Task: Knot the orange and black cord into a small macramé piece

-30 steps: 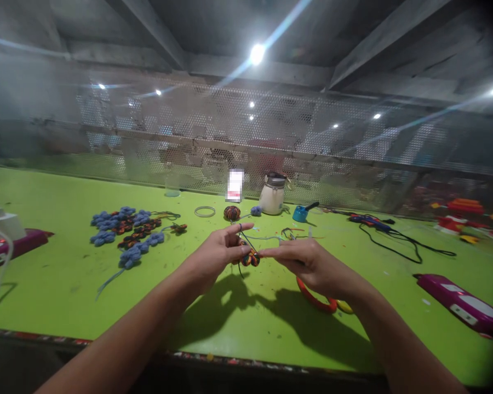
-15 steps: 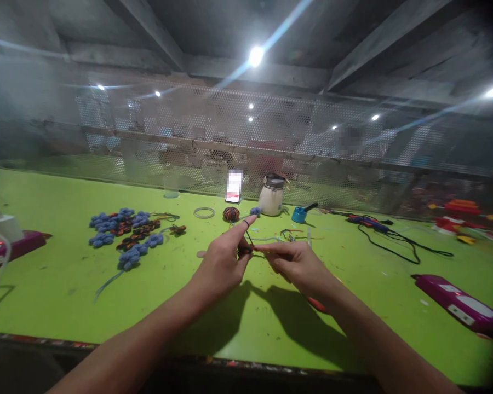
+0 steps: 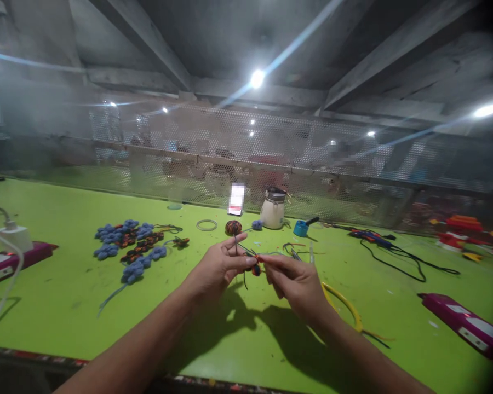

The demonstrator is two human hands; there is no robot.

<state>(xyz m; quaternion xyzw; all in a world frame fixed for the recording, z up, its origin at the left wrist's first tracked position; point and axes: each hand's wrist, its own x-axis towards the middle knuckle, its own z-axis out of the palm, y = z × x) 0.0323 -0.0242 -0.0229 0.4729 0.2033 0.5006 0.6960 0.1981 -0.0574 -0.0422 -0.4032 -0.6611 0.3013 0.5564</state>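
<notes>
My left hand (image 3: pixel 217 262) pinches a small crochet piece in dark and orange yarn (image 3: pixel 255 269) between thumb and fingers. A dark yarn strand (image 3: pixel 242 247) runs taut over its raised index finger, and a loose tail hangs below. Close against the piece on the right, my right hand (image 3: pixel 293 273) is closed, fingertips together on what looks like a crochet hook, mostly hidden by the fingers. Behind my hands sits a dark-and-orange yarn ball (image 3: pixel 233 227). To the left lie blue crochet flowers (image 3: pixel 133 269) and dark-orange crochet flowers (image 3: pixel 137 254).
A yellow cord loop (image 3: pixel 349 306) lies by my right forearm. Farther back stand a phone (image 3: pixel 236 198), a lidded white jar (image 3: pixel 273 210) and a small blue container (image 3: pixel 301 227). Purple power strips (image 3: pixel 462 323) lie at both sides; dark cables (image 3: pixel 378 241) at right. A perforated screen (image 3: pixel 205 164) closes the back.
My left hand turned over the piece and back again, so the piece shows once more. My right hand stays at it. The view has tilted slightly upward; more of the yellow loop shows.
</notes>
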